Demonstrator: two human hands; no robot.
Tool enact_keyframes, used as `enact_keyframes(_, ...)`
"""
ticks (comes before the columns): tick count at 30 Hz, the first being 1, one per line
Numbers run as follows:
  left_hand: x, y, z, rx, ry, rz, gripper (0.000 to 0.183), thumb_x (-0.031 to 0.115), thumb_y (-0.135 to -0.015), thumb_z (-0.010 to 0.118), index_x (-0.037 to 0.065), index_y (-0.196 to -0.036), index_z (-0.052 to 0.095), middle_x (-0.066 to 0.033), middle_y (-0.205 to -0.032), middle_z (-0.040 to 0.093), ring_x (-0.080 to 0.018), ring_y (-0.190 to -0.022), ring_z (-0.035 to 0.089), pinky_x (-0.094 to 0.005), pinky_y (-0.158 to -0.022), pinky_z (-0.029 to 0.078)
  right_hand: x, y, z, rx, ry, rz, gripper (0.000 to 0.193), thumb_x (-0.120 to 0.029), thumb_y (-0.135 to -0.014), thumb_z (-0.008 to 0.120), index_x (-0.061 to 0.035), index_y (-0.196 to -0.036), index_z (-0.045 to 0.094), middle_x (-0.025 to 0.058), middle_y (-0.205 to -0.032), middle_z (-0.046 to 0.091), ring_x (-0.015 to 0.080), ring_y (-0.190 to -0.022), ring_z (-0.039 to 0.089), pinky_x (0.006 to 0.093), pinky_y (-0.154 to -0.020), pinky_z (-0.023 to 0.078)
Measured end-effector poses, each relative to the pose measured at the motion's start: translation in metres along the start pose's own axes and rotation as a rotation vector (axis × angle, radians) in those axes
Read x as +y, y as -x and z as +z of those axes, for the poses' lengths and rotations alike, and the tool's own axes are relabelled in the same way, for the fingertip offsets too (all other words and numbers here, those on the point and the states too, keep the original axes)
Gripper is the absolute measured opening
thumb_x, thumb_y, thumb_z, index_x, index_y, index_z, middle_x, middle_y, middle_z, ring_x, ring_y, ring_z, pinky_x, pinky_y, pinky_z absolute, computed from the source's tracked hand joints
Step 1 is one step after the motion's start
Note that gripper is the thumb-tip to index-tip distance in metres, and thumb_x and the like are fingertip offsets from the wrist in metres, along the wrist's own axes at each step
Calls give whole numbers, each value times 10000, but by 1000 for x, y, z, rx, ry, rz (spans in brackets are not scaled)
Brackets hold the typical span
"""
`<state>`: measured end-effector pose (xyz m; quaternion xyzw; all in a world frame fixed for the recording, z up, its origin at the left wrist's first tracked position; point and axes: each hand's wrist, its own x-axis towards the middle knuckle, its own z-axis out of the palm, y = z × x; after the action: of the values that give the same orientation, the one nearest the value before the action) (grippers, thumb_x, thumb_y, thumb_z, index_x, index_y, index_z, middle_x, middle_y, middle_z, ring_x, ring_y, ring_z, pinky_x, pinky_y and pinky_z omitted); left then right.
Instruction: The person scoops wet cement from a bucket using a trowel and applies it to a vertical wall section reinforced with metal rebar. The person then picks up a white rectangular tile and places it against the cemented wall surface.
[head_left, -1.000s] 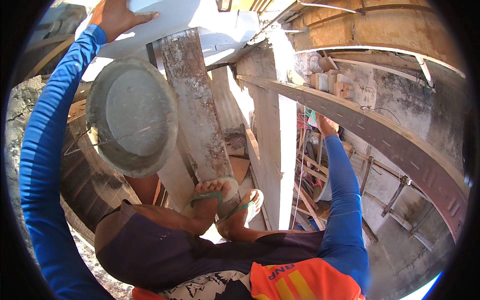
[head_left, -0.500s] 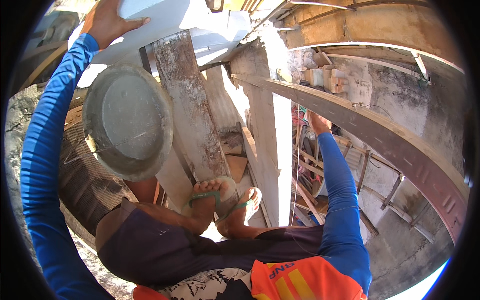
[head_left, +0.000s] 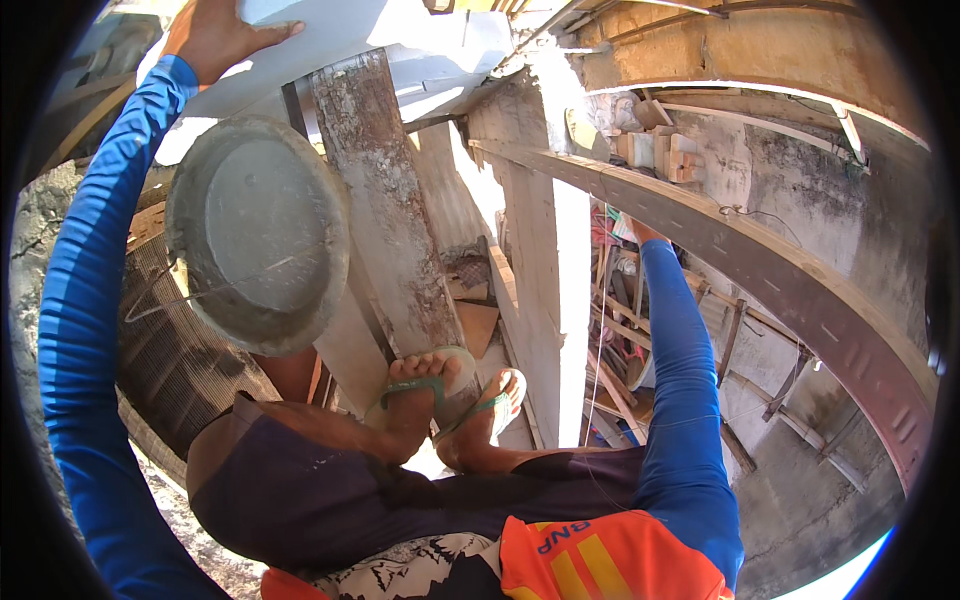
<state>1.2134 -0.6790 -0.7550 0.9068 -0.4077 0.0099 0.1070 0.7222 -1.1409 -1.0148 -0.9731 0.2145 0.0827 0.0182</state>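
My left hand (head_left: pixel 212 42) rests on a pale white-blue surface (head_left: pixel 330 30) at the upper left. Its thumb is stretched out, and the other fingertips run past the picture's edge. Below it stands a round, shallow basin (head_left: pixel 265 215), grey with dried cement, with a wire handle (head_left: pixel 160 308) at its side. My right hand (head_left: pixel 636 228) reaches to the lower side of a long brown beam (head_left: pixel 745 245). The beam hides most of that hand, so its fingers and anything in them cannot be made out. A thin white string (head_left: pixel 597 370) runs down just left of my right arm.
My sandalled feet (head_left: pixel 425 385) are on a rough, stained plank (head_left: pixel 385 180). A concrete post (head_left: pixel 540 260) rises beside it. Far below on the right lie a wooden ladder (head_left: pixel 735 340), loose timber (head_left: pixel 615 385) and stacked blocks (head_left: pixel 670 158) by a grey wall.
My right hand has moved slightly up and is now more hidden behind the beam. The left hand stays at the same surface. The view has shifted a little.
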Motion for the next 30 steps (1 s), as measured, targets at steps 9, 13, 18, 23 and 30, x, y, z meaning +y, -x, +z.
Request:
enact_keyframes(9, -6, 2, 9, 50, -68, 20, 925, 406, -594, 909, 68, -1365, 526, -212, -1254, 584, -378, -1167, 584, -464, -1005, 469, -13, -15, 12, 27, -4, 0, 393, -319, -909, 640, -122, -1246, 586, 223, -1099, 675, 398, -993, 676, 509, -816, 548)
enact_keyframes(13, -9, -1, 8, 4, -69, 11, 935, 411, -593, 908, 84, -1379, 522, -207, -1266, 572, -373, -1187, 570, -459, -1017, 461, -13, -14, 5, 44, 0, -26, 394, -316, -909, 640, -120, -1247, 585, 220, -1103, 674, 397, -996, 676, 508, -816, 548)
enact_keyframes(18, -6, 1, 5, 11, -104, 0, 927, 425, -608, 899, 92, -1386, 520, -203, -1263, 570, -383, -1177, 566, -478, -1023, 452, -19, -26, -1, 7, 7, -21, 395, -312, -909, 639, -118, -1248, 584, 216, -1108, 673, 395, -999, 675, 508, -817, 547)
enact_keyframes(23, -9, -1, 12, 79, -79, 67, 928, 440, -619, 898, 79, -1387, 521, -209, -1277, 572, -384, -1189, 560, -467, -1037, 445, -35, -27, -19, -154, 2, -30, 396, -309, -908, 638, -116, -1249, 582, 212, -1113, 672, 393, -1002, 674, 507, -817, 547)
enact_keyframes(30, -14, -1, 11, 39, -42, 75, 894, 442, -628, 892, 52, -1353, 543, -221, -1260, 586, -401, -1187, 550, -464, -1051, 423, -6, 65, -96, -352, -87, 198, 413, -279, -900, 646, -114, -1271, 571, 189, -1177, 666, 378, -1033, 672, 493, -839, 545)
